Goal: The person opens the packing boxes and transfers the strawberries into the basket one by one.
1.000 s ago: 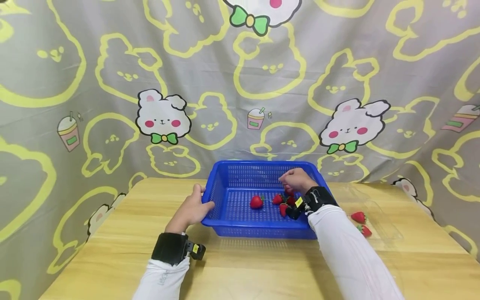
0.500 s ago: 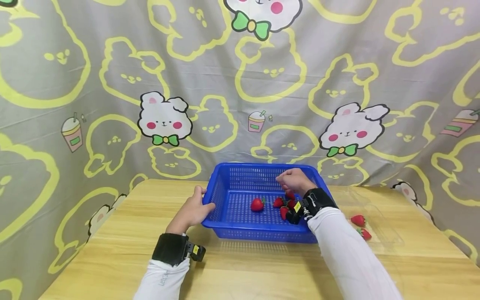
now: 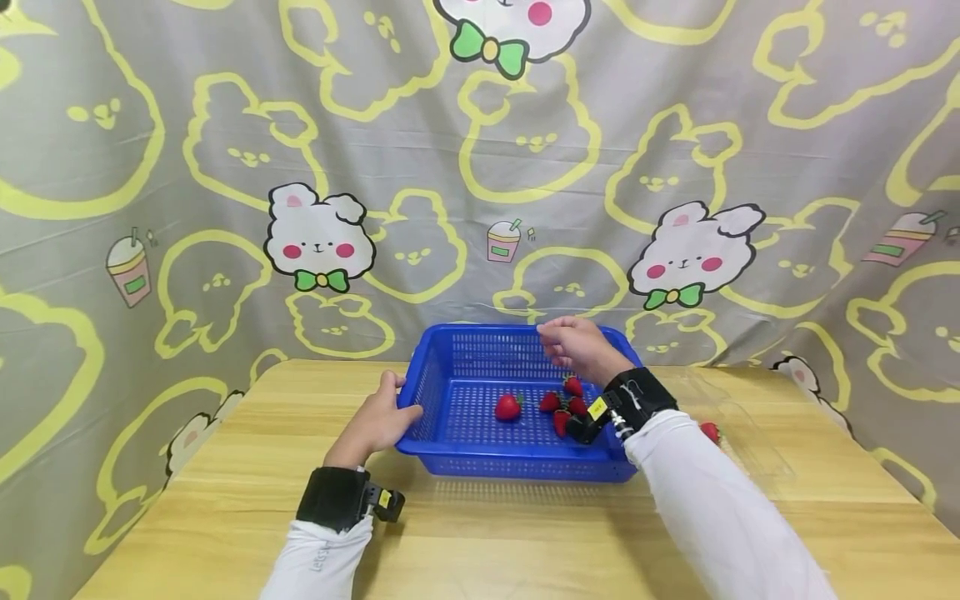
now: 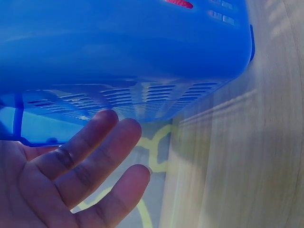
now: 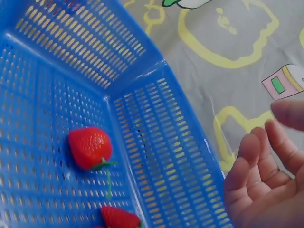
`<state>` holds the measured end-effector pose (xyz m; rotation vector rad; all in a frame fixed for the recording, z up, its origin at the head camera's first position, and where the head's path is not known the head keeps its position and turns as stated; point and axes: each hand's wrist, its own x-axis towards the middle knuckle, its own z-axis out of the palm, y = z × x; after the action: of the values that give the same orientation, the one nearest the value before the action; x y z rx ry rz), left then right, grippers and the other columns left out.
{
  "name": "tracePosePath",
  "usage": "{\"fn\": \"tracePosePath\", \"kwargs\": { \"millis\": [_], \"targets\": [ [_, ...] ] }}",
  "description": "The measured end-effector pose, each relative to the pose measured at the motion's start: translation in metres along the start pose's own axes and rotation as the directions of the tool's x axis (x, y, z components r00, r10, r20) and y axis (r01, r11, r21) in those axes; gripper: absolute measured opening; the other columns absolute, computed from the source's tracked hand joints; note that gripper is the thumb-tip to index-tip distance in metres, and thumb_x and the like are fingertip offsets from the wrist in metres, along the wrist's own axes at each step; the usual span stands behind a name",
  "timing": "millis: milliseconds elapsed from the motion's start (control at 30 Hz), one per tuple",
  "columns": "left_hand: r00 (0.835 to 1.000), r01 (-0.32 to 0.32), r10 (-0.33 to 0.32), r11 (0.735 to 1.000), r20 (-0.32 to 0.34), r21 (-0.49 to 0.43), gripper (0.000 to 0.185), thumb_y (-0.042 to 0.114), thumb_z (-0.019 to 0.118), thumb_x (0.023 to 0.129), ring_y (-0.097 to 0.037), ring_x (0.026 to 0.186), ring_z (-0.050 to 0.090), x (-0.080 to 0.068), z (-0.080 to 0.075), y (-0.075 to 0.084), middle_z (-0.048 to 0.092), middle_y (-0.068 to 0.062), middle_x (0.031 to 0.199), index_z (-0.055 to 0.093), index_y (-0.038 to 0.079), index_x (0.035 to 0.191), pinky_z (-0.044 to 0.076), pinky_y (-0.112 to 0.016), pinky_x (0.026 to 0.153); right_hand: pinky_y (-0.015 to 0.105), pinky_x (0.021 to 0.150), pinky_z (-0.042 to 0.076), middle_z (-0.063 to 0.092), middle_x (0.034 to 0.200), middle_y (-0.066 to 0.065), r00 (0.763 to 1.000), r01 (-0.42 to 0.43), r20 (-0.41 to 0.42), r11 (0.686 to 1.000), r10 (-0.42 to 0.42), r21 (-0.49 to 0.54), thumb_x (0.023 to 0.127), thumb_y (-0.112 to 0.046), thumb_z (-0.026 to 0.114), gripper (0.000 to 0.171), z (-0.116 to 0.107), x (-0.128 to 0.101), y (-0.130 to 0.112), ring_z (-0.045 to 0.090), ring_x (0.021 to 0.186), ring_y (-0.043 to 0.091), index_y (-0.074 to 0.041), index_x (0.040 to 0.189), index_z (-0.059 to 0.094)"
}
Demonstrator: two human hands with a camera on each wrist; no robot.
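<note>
A blue plastic basket (image 3: 487,454) with slotted walls stands on the table. My left hand (image 3: 384,421) grips its left rim, thumb over the edge; in the left wrist view, several fingers (image 4: 126,135) lie along the outer wall. My right hand (image 3: 577,346) hovers over the back right of the basket with loosely curled fingers, nothing between them in the right wrist view. Inside the basket, a large strawberry (image 3: 507,407) lies near the middle. Several smaller strawberries (image 3: 550,402) cluster to its right, partly behind the black wrist camera.
To the right of the basket lies a clear plastic tray (image 3: 768,467), partly covered by my right sleeve. A strawberry (image 3: 709,431) shows there. A patterned curtain (image 3: 450,167) hangs behind the wooden table (image 3: 480,533).
My right hand has risen away from the strawberries and moved slightly left toward the back wall of the basket. The left hand keeps its place at the rim.
</note>
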<state>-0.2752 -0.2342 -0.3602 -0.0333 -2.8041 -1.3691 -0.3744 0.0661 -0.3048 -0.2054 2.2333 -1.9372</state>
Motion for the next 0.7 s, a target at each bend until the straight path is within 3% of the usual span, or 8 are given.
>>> {"fn": "tracePosePath", "kwargs": {
  "millis": [133, 233, 367, 433, 500, 600, 633, 700],
  "targets": [
    [1.000, 0.003, -0.003, 1.000, 0.000, -0.004, 0.045, 0.017, 0.054, 0.094, -0.037, 0.096, 0.064, 0.000, 0.001, -0.001, 0.056, -0.030, 0.118, 0.032, 0.002, 0.129, 0.053, -0.053, 0.081, 0.026, 0.066, 0.046, 0.049, 0.081, 0.003, 0.995, 0.052, 0.080, 0.998, -0.055, 0.039, 0.099, -0.019, 0.056, 0.019, -0.011, -0.007, 0.001, 0.049, 0.068, 0.015, 0.000, 0.098, 0.055],
    [1.000, 0.005, -0.005, 1.000, -0.001, -0.001, 0.044, 0.017, 0.054, 0.094, -0.037, 0.096, 0.063, 0.000, 0.002, -0.001, 0.056, -0.030, 0.118, 0.032, 0.002, 0.129, 0.053, -0.053, 0.082, 0.025, 0.062, 0.041, 0.046, 0.073, 0.000, 0.983, 0.100, 0.141, 0.985, -0.119, 0.140, 0.099, -0.015, 0.055, 0.015, -0.022, -0.015, 0.003, 0.044, 0.063, 0.013, -0.005, 0.087, 0.058],
    [1.000, 0.003, -0.003, 1.000, 0.002, -0.003, 0.045, 0.018, 0.054, 0.094, -0.037, 0.097, 0.063, 0.000, 0.002, -0.002, 0.056, -0.031, 0.119, 0.031, 0.002, 0.129, 0.052, -0.053, 0.082, 0.020, 0.049, 0.027, 0.041, 0.063, -0.004, 0.937, 0.174, 0.240, 0.936, -0.253, 0.307, 0.100, -0.009, 0.050, 0.024, -0.043, -0.027, 0.006, 0.032, 0.051, 0.010, -0.011, 0.078, 0.061],
    [1.000, 0.007, -0.007, 1.000, 0.001, -0.002, 0.045, 0.018, 0.054, 0.094, -0.037, 0.097, 0.063, 0.000, 0.002, -0.002, 0.056, -0.031, 0.119, 0.031, 0.002, 0.129, 0.052, -0.053, 0.083, 0.021, 0.045, 0.018, 0.036, 0.060, -0.004, 0.879, 0.191, 0.337, 0.898, -0.336, 0.397, 0.102, -0.008, 0.046, 0.026, -0.054, -0.033, 0.008, 0.025, 0.049, 0.010, -0.010, 0.081, 0.062],
    [1.000, 0.007, -0.007, 1.000, 0.000, 0.000, 0.045, 0.018, 0.054, 0.094, -0.037, 0.098, 0.063, 0.001, 0.002, -0.003, 0.056, -0.031, 0.119, 0.031, 0.002, 0.130, 0.052, -0.054, 0.083, 0.022, 0.044, 0.013, 0.028, 0.060, -0.002, 0.784, 0.164, 0.456, 0.850, -0.420, 0.501, 0.103, -0.007, 0.042, 0.026, -0.065, -0.039, 0.010, 0.019, 0.049, 0.012, -0.008, 0.086, 0.061],
    [1.000, 0.008, -0.008, 1.000, -0.001, 0.001, 0.046, 0.018, 0.054, 0.094, -0.037, 0.098, 0.063, 0.001, 0.002, -0.003, 0.056, -0.030, 0.119, 0.031, 0.002, 0.130, 0.052, -0.053, 0.082, 0.022, 0.043, 0.011, 0.021, 0.064, 0.001, 0.620, 0.029, 0.611, 0.793, -0.491, 0.608, 0.104, -0.007, 0.037, 0.025, -0.081, -0.049, 0.014, 0.016, 0.050, 0.013, -0.005, 0.097, 0.060],
    [1.000, 0.005, -0.005, 1.000, 0.000, 0.000, 0.046, 0.018, 0.054, 0.094, -0.037, 0.098, 0.063, 0.002, 0.001, -0.003, 0.056, -0.030, 0.119, 0.031, 0.002, 0.130, 0.052, -0.054, 0.082, 0.021, 0.042, 0.011, 0.020, 0.065, 0.001, 0.576, -0.021, 0.649, 0.785, -0.497, 0.620, 0.105, -0.007, 0.035, 0.024, -0.086, -0.052, 0.016, 0.016, 0.050, 0.012, -0.005, 0.100, 0.059],
    [1.000, 0.001, -0.001, 1.000, 0.002, 0.001, 0.046, 0.019, 0.054, 0.094, -0.037, 0.098, 0.063, 0.002, 0.001, -0.002, 0.056, -0.031, 0.120, 0.031, 0.002, 0.130, 0.052, -0.054, 0.082, 0.020, 0.042, 0.013, 0.019, 0.067, -0.001, 0.514, -0.113, 0.704, 0.774, -0.490, 0.622, 0.105, -0.008, 0.033, 0.025, -0.095, -0.059, 0.021, 0.016, 0.051, 0.010, -0.005, 0.103, 0.058]
  ]
}}
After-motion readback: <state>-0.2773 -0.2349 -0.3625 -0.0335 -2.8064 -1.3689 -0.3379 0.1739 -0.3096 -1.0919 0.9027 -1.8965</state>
